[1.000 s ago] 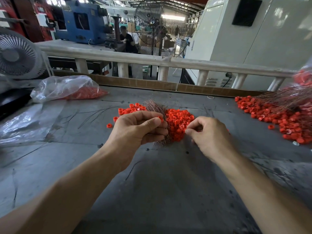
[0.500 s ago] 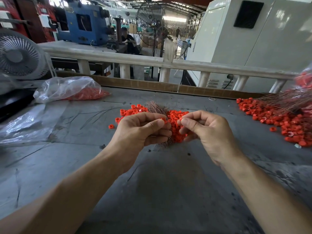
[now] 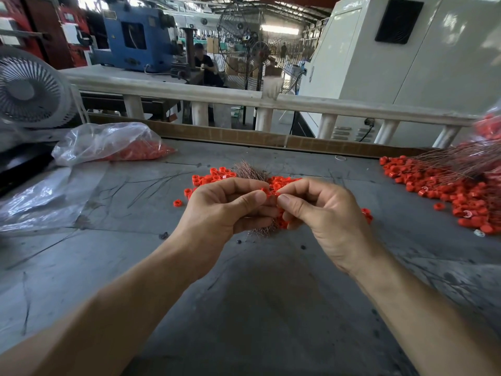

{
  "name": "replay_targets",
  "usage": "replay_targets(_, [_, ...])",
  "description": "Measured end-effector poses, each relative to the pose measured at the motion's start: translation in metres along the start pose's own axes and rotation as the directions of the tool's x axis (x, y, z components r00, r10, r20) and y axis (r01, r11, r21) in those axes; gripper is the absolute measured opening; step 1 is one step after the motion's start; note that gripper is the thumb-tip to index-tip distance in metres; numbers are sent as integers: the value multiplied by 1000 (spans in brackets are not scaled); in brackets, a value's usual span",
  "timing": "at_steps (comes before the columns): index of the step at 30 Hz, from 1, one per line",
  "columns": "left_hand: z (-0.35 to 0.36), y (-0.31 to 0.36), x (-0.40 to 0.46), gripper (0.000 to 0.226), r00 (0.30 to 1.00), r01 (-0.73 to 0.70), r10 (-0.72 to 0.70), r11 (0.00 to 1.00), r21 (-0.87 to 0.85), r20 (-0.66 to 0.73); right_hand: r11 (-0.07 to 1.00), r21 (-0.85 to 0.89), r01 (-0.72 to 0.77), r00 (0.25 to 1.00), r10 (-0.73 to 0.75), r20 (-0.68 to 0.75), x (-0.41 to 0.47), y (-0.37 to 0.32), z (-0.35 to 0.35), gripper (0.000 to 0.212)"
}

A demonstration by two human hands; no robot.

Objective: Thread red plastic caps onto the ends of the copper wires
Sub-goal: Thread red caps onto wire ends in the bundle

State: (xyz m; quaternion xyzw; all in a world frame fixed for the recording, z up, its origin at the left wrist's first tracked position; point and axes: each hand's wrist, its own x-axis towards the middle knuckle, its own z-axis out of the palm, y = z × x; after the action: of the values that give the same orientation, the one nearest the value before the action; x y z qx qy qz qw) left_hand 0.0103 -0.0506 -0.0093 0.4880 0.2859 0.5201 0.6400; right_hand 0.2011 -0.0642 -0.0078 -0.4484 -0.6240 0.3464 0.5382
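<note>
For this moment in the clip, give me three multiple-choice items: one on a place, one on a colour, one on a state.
1. Where does the clear bag of caps lie?
A. far left of the table
B. at the near edge
C. under the right hand

2. What colour are the loose caps?
A. blue
B. red
C. white

3. What is the left hand doing?
A. lying flat and open on the table
B. hanging idle
C. holding a wire bundle in a curled grip

Answers:
1 A: the bag sits at the far left of the table, by the fan.
2 B: both piles are red.
3 C: wire ends stick out above and below its fingers, while the right hand pinches a cap beside it.
</note>
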Motion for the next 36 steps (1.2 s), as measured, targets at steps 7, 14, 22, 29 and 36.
replay_targets(7, [3, 0, -1, 28, 998, -59, 58, 993, 107, 11, 975, -156, 157, 981, -173, -89, -4, -9, 5, 15])
replay_targets(14, [5, -1, -3, 20, 989, -149, 146, 967, 205, 28, 918, -324, 227, 965, -257, -52, -9, -18, 9, 12])
replay_targets(22, [6, -1, -3, 18, 985, -170, 173, 954, 246, 10, 879, -385, 283, 947, -320, -33, -10, -20, 12, 12])
replay_targets(29, [4, -1, -2, 26, 998, -65, 67, 990, 129, -17, 721, -602, 343, 912, -410, 29, -12, -20, 17, 18])
replay_targets(36, [4, -1, -2, 33, 997, 59, -60, 998, 27, 38, 593, -738, 322, 878, -479, -2, -16, -22, 25, 12])
